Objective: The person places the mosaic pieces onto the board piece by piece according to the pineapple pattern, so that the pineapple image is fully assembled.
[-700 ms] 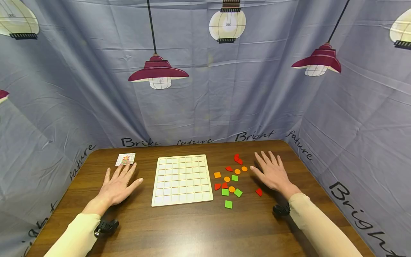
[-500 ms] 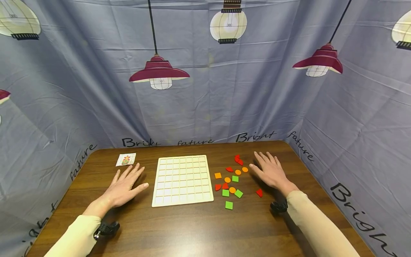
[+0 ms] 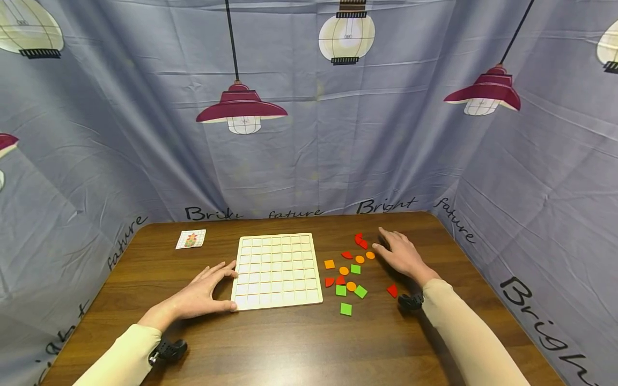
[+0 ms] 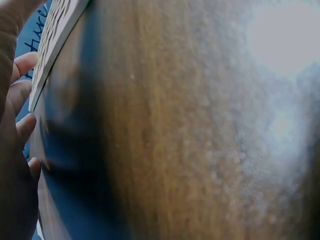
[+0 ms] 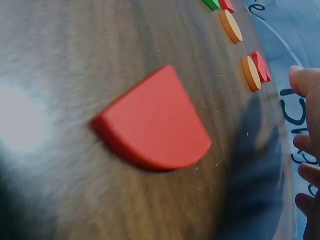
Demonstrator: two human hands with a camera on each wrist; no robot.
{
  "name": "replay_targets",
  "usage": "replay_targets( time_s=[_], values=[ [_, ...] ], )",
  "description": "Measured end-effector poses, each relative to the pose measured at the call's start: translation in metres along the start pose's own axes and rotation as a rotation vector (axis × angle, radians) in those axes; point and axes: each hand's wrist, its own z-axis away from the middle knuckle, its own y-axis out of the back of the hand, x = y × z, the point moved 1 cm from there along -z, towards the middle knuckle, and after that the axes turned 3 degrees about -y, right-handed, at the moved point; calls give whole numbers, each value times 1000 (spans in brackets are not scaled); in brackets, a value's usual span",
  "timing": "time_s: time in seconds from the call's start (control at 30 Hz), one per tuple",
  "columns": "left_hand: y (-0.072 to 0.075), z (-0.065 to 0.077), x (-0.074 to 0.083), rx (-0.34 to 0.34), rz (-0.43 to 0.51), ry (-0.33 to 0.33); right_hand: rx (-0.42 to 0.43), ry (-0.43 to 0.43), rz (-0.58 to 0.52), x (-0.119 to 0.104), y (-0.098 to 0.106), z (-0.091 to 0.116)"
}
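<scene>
A cream board (image 3: 277,271) with a square grid lies flat in the middle of the table. My left hand (image 3: 195,297) is at its left side, thumb by the near corner and fingertips right at the edge, spread apart. In the left wrist view the fingers come close to the board's rim (image 4: 56,46). Right of the loose pieces, my right hand (image 3: 403,257) is held low over the table with relaxed fingers and nothing in them. A red quarter-round piece (image 5: 157,122) lies below its wrist. Nearest its thumb is an orange disc (image 3: 370,255).
Between board and right hand lie several flat pieces: green squares (image 3: 346,309), orange discs (image 3: 344,271), an orange square (image 3: 329,264) and red quarter-rounds (image 3: 346,255). A small card (image 3: 191,239) with a flower pattern sits at the back left. A printed curtain (image 3: 299,161) encloses the table.
My left hand has moved right and nearer, from beside the card to the board's left edge, its fingers bending. The right hand has shifted slightly left. The pieces stay put.
</scene>
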Motion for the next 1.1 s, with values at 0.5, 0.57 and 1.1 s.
replay_targets(
  time_s=[0.5, 0.57, 1.1],
  values=[
    [-4, -3, -7, -8, -3, -34, 31, -18, -116, 5, -6, -35],
    [-4, -3, -7, -11, 5, -38, 37, -15, -116, 3, -9, -40],
    [-5, -3, -7, -4, 16, -50, 36, -26, -77, -8, -16, -58]
  ],
)
